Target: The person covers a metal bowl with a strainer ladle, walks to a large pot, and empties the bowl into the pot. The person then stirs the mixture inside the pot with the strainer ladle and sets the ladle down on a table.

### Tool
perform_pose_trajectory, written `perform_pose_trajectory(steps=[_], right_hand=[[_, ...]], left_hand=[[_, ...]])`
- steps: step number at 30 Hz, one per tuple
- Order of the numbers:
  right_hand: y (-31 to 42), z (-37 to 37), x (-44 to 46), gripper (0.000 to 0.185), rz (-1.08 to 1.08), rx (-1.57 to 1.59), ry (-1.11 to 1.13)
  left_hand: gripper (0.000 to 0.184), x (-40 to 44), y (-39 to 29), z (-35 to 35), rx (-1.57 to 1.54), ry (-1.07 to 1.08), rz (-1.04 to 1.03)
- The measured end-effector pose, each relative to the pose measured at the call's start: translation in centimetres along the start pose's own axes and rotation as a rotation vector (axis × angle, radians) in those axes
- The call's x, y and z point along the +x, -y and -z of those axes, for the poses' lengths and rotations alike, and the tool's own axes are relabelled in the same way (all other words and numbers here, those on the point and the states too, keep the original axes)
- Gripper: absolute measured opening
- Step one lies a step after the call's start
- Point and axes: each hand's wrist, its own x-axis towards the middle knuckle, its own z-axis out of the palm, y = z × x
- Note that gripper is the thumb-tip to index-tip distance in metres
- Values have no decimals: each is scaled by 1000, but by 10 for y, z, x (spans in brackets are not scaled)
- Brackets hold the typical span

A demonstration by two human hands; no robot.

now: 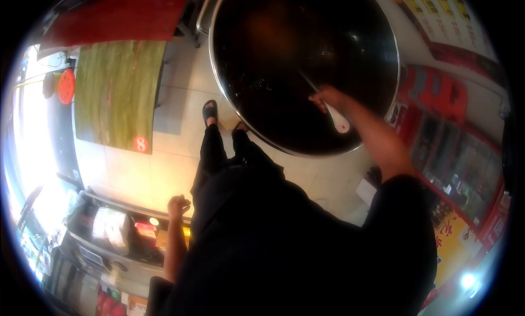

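My right hand (332,99) is closed around a long-handled utensil with a white handle end (340,121). Its thin metal shaft slopes into a big round pot (306,154) with a shiny metal rim. Dark liquid (257,86) fills the pot, and a brownish patch shows near its far side. The utensil's working end is hidden, so its exact kind cannot be told. My left hand (178,206) hangs low at my left side, fingers curled in, with nothing visible in it. It is nearest to a counter holding packages.
A wood-grained table (117,97) marked 8 and a red table (117,15) stand to the left. Packages (112,228) sit on the counter at lower left. A red-framed glass cabinet (456,163) and a red plastic chair (437,92) are on the right. Light floor tiles (175,105) lie below.
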Motion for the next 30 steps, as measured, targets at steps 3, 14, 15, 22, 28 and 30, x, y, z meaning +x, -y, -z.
perform_pose_trajectory(steps=[3, 14, 15, 22, 28, 30], right_hand=[[-4, -4, -10, 25, 4, -35, -33], [-8, 12, -24, 23, 10, -95, -31], [-7, 12, -26, 23, 5, -100, -27], [-5, 17, -42, 24, -36, -112, -33], [1, 22, -54, 22, -31, -223, -138], [7, 25, -56, 21, -22, -267, -186]], left_hand=[[15, 8, 3, 1, -8, 18, -10], [18, 75, 42, 28, 145, 95, -280], [19, 83, 50, 34, 219, 131, -392], [26, 33, 17, 14, 103, 102, -57], [27, 47, 31, 18, 191, 129, -98], [27, 80, 54, 32, 258, 149, -238]])
